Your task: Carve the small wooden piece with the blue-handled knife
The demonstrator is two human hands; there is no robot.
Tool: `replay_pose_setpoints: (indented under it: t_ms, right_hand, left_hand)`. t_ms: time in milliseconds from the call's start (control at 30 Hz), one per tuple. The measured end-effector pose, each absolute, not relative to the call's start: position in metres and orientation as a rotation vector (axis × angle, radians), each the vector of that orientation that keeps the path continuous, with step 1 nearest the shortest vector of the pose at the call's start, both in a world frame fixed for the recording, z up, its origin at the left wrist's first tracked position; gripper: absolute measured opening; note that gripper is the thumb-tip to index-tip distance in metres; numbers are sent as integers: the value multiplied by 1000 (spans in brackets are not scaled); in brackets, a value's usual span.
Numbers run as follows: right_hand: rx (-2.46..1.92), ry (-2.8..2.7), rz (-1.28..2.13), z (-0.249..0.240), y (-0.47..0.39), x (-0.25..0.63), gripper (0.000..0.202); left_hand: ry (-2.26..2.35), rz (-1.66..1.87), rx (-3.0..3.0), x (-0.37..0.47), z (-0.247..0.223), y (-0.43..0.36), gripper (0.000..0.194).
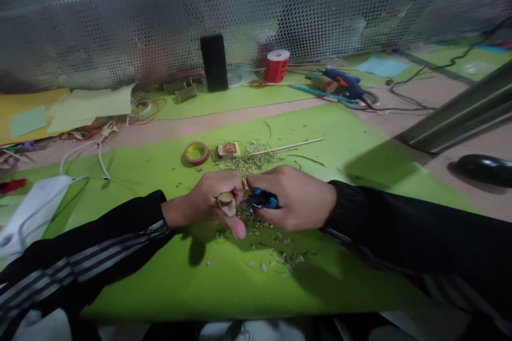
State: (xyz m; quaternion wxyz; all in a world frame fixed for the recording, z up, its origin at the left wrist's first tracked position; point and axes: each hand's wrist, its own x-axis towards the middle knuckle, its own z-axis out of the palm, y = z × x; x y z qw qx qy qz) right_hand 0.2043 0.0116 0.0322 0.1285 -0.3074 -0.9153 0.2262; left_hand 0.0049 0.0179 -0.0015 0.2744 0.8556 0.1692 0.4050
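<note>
Presently: tan piece (226, 200) and blue-and-black hand tool (262, 200) held

Your left hand (208, 192) is curled around the tan piece, thumb extended below it. Your right hand (301, 197) is wrapped around the blue-and-black hand tool, dark tip toward the piece. Both are above loose shavings (294, 259) on the green-topped table (160, 282).

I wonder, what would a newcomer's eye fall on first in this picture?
Probably the centre, where the left hand grips a pale piece and the right hand holds a black-and-blue tool beside it. Around them, shavings litter the bright green mat. Farther back, a red spool stands near the metal mesh.
</note>
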Motion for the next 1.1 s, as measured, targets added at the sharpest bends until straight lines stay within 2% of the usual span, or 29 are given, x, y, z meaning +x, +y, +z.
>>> replay_pose_setpoints:
  t_ms: [100, 200, 300, 467, 767, 1100]
  right_hand:
    - [-909, -2502, 784, 38, 12, 208, 23]
    - [-698, -2403, 815, 39, 16, 211, 29]
    - [-564, -2340, 805, 35, 19, 214, 44]
    - [-734, -2387, 650, 24, 16, 215, 58]
    - [-748, -2582, 167, 13, 6, 211, 62]
    - [-895, -2705, 110, 16, -2, 207, 53]
  left_hand:
    - [597, 1102, 2177, 2, -4, 18, 65]
    - [603, 1057, 2149, -1, -5, 17, 65]
    - [602, 1039, 2161, -2, -4, 16, 65]
    - [681, 980, 2181, -1, -3, 16, 69]
    - [754, 878, 2221, -2, -1, 14, 72]
    - [762, 827, 2233, -4, -1, 12, 70]
